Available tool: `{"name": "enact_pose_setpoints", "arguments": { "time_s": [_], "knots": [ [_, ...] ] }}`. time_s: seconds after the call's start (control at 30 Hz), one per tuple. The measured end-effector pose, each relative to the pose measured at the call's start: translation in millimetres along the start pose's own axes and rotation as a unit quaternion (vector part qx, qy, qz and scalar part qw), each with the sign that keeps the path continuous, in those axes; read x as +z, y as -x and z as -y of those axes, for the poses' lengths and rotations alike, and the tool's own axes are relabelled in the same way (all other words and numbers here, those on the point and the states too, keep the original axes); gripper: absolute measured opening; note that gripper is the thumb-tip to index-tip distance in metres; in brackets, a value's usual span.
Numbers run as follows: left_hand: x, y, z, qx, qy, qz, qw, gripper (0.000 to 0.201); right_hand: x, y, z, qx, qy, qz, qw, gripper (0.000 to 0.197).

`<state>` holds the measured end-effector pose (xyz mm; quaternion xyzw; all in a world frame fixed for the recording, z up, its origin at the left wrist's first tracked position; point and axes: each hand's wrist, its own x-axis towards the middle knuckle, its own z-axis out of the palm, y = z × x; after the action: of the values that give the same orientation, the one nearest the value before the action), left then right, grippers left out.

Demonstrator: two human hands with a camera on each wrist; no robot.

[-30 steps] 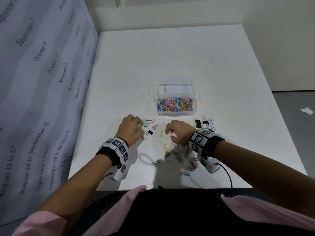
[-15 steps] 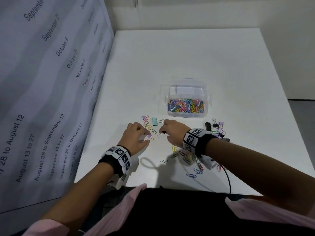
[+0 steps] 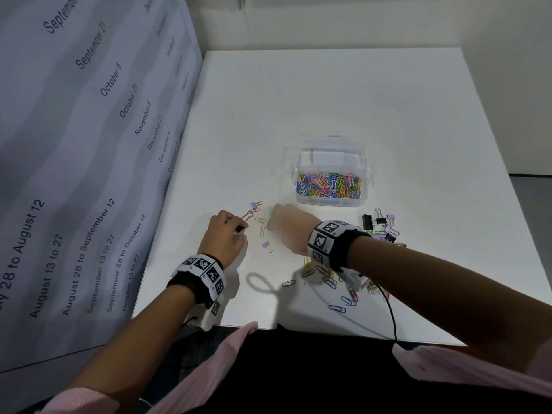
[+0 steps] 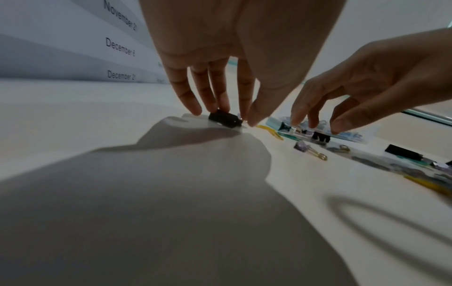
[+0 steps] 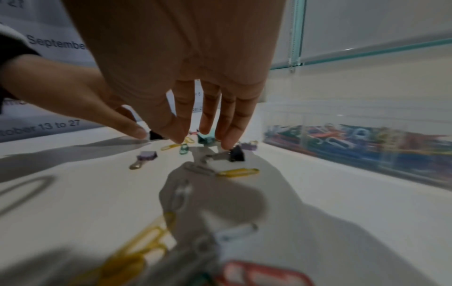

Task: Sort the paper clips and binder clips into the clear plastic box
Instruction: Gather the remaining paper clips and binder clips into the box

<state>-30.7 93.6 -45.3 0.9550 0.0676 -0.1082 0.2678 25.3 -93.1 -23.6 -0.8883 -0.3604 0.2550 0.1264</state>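
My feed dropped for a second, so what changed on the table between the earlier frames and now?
The right hand crossed leftward from the paper clip pile to the clips beside the left hand; its fingertips now touch a black binder clip. The left hand stayed put, fingers on another black clip. The box and right-side binder clips look unmoved.

Multicoloured paper clips (image 3: 330,185) in clear box (image 3: 331,155) — white table (image 3: 328,94), black-and-white checkered wristbands (image 3: 204,271).

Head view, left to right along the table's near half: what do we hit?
Dated wall banner → left hand → small purple binder clip → right hand → clear plastic box → black and purple binder clip pile.
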Motion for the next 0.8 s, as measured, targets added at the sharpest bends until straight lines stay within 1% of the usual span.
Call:
{"name": "enact_pose_setpoints", "arguments": {
  "time_s": [0.1, 0.17, 0.23, 0.33, 0.47, 0.5, 0.53, 0.6, 0.63, 0.67, 0.7, 0.73, 0.8],
  "knots": [
    [-3, -2, 2, -0.017, -0.008, -0.003, 1.0, 0.022, 3, -8, 10, -0.032, 0.041, 0.032, 0.998, 0.047],
    [-4, -3, 1, -0.019, -0.021, -0.004, 1.0, 0.023, 5, -13, 12, -0.029, 0.069, 0.059, 0.995, 0.052],
    [-4, -6, -1, -0.017, -0.035, -0.007, 0.999, 0.028, 8, -17, 13, -0.028, 0.087, 0.069, 0.993, 0.053],
    [-4, -11, -10, 0.006, -0.067, -0.005, 0.998, 0.037, 9, -14, 10, -0.034, 0.086, 0.062, 0.994, 0.047],
    [0, -16, -22, 0.032, -0.161, 0.036, 0.986, 0.043, 10, -4, 1, -0.04, 0.098, 0.073, 0.992, 0.043],
    [2, -16, -23, 0.035, -0.176, 0.042, 0.983, 0.044, 11, 0, -2, -0.054, 0.104, 0.072, 0.99, 0.042],
    [3, -16, -25, 0.039, -0.184, 0.043, 0.981, 0.046, 13, 4, -4, -0.082, 0.108, 0.054, 0.989, 0.04],
    [7, -14, -26, 0.057, -0.191, 0.042, 0.979, 0.048, 21, 12, -12, -0.139, 0.141, 0.015, 0.98, 0.03],
    [9, -12, -27, 0.07, -0.191, 0.044, 0.978, 0.047, 25, 16, -18, -0.149, 0.156, 0.003, 0.976, 0.025],
    [10, -10, -27, 0.084, -0.186, 0.048, 0.978, 0.046, 29, 21, -24, -0.16, 0.16, -0.013, 0.974, 0.023],
    [12, -8, -27, 0.101, -0.176, 0.053, 0.978, 0.043, 32, 25, -30, -0.168, 0.151, -0.018, 0.974, 0.026],
    [14, -6, -28, 0.122, -0.161, 0.06, 0.977, 0.039, 32, 29, -32, -0.17, 0.141, -0.015, 0.975, 0.028],
    [18, -2, -32, 0.157, -0.132, 0.085, 0.975, 0.031, 27, 39, -35, -0.155, 0.108, 0.022, 0.982, 0.029]
  ]
}}
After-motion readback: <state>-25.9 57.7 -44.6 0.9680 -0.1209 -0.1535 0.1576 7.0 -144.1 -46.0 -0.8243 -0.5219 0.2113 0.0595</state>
